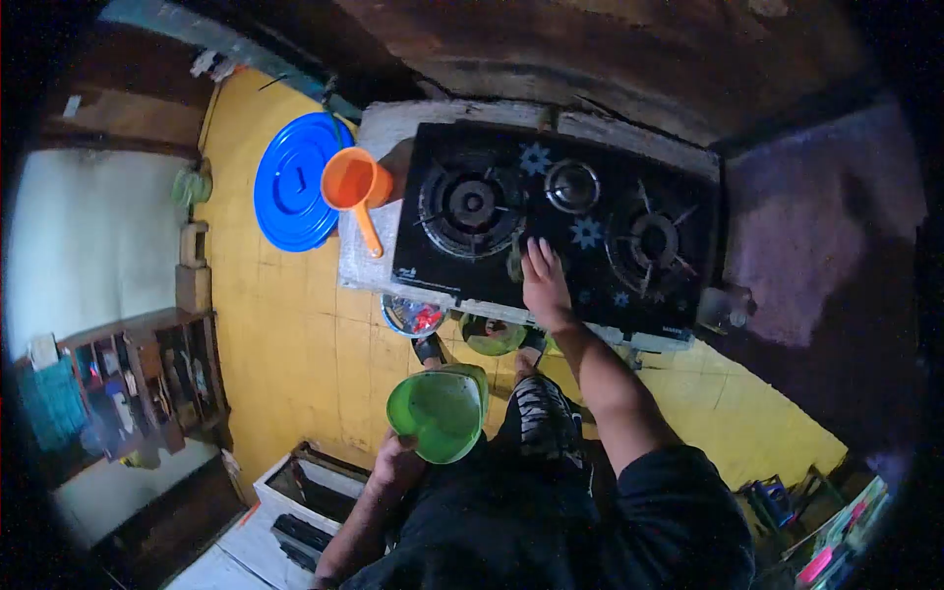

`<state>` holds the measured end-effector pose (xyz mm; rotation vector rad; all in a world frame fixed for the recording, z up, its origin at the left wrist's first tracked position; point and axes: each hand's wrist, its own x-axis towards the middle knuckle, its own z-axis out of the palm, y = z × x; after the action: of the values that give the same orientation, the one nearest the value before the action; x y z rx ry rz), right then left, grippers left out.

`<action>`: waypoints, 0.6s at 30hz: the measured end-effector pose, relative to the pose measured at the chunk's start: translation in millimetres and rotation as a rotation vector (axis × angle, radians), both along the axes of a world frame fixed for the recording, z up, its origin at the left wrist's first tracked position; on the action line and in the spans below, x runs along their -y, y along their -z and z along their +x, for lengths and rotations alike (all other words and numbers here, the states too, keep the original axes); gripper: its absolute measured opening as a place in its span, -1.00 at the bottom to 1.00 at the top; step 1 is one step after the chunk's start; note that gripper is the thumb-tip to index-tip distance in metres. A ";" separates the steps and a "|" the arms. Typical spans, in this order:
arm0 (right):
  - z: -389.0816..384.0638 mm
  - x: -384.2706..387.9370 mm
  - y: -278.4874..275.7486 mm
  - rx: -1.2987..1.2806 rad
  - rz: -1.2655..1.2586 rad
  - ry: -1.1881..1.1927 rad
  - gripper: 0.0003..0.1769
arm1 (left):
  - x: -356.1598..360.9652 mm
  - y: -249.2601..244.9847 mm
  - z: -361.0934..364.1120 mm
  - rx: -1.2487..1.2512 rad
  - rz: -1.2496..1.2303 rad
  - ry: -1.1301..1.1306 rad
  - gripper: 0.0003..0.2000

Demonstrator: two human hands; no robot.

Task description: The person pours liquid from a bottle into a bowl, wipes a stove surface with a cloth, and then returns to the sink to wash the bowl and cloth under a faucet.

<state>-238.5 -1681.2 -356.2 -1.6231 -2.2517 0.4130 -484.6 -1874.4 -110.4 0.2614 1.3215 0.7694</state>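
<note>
In my left hand (398, 462) is a green plastic bowl (444, 425), its rim gripped at the lower left; it is tilted, with its inside showing. My right hand (545, 285) lies on the black glass-top gas stove (551, 221), fingers stretched out near the front middle. Beside those fingers is a dull greenish patch (514, 262) that I cannot make out. The left burner (473, 203) is just left of this hand, a small middle burner (572, 187) lies beyond it, and the right burner (654, 240) is to the right.
An orange dipper (356, 181) sits at the counter's left end, beside a large blue lid (295, 182). Below the counter are a basin with red items (418, 317) and a green container (492, 334). A shelf (143, 379) stands left on the yellow floor (295, 324).
</note>
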 end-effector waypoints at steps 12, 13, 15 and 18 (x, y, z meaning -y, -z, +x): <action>-37.9 57.5 42.8 -0.152 -0.036 0.321 -0.59 | 65.6 31.6 -81.4 0.189 0.084 -0.334 -0.40; -63.0 57.3 47.0 -0.079 0.077 0.137 -0.59 | 79.0 32.1 -91.0 0.186 0.111 -0.334 -0.41; -115.2 60.8 16.4 0.070 0.048 -0.082 -0.62 | 87.2 17.9 -108.4 0.196 0.100 -0.393 -0.42; -166.5 69.6 11.7 -0.041 -0.263 0.166 -0.66 | 97.7 5.7 -145.5 0.177 0.198 -0.500 -0.39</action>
<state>-405.0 -1750.8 -367.9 -1.8938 -2.0822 0.7156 -630.1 -1972.1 -116.0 0.0132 1.1525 1.3185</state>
